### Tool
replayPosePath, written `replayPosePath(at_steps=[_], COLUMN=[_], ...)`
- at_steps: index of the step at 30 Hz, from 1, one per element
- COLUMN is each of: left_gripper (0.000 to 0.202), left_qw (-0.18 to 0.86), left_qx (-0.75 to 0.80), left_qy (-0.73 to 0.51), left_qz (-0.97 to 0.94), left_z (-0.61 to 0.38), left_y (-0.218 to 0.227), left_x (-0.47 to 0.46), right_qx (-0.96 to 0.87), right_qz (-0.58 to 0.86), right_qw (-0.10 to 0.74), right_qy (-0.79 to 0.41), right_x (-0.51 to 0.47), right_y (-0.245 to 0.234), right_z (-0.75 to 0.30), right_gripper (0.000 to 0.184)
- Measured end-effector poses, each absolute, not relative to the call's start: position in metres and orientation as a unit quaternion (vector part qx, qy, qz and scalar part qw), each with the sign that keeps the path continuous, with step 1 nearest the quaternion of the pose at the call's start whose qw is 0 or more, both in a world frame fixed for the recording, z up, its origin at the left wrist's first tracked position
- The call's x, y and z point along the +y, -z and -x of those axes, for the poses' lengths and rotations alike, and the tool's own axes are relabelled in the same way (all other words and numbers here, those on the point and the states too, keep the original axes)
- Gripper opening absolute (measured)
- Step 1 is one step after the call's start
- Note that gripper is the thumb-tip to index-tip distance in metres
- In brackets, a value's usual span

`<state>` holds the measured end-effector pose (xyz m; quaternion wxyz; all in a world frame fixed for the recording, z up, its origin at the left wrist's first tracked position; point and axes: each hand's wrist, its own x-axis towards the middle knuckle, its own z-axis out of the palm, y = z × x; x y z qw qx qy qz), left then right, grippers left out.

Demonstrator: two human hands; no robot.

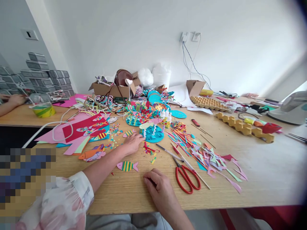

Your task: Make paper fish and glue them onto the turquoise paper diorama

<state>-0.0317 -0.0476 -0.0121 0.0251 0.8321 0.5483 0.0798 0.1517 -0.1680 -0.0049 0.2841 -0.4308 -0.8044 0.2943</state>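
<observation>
My left hand (133, 143) reaches over the table, fingers closed at the left edge of a round blue paper base (155, 135); the exact grip is partly hidden. Spiral paper posts rise from this base, and a pale paper fish (144, 125) is at its top left. Loosely curled, my right hand (158, 187) rests near the table's front edge with nothing visible in it. Between the hands lies a striped paper fish (128, 166). Red-handled scissors (187, 179), a pen (169, 152) and a thin wooden stick (192, 167) are right of my right hand.
Colourful paper scraps (213, 158) spread to the right. Orange paper fish (92, 154) and coloured sheets (55, 131) lie left. Finished-looking fish decorations (136, 111), a cardboard box (109, 89) and egg-carton strips (242, 126) stand farther back. Another person's hand (16, 99) is at far left.
</observation>
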Motion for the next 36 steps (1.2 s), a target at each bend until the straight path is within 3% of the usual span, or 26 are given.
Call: replayPosePath(at_steps=[36], left_gripper=[0.054], left_qw=[-0.007], left_qx=[0.544], left_qy=[-0.052], left_qz=[-0.837], left_z=[0.031], left_y=[0.013], left_x=[-0.045], right_qx=[-0.8], right_qz=[0.44], right_qw=[0.255], right_qy=[-0.318], right_x=[-0.165], right_y=[-0.003], right_z=[-0.152], right_gripper=[0.016])
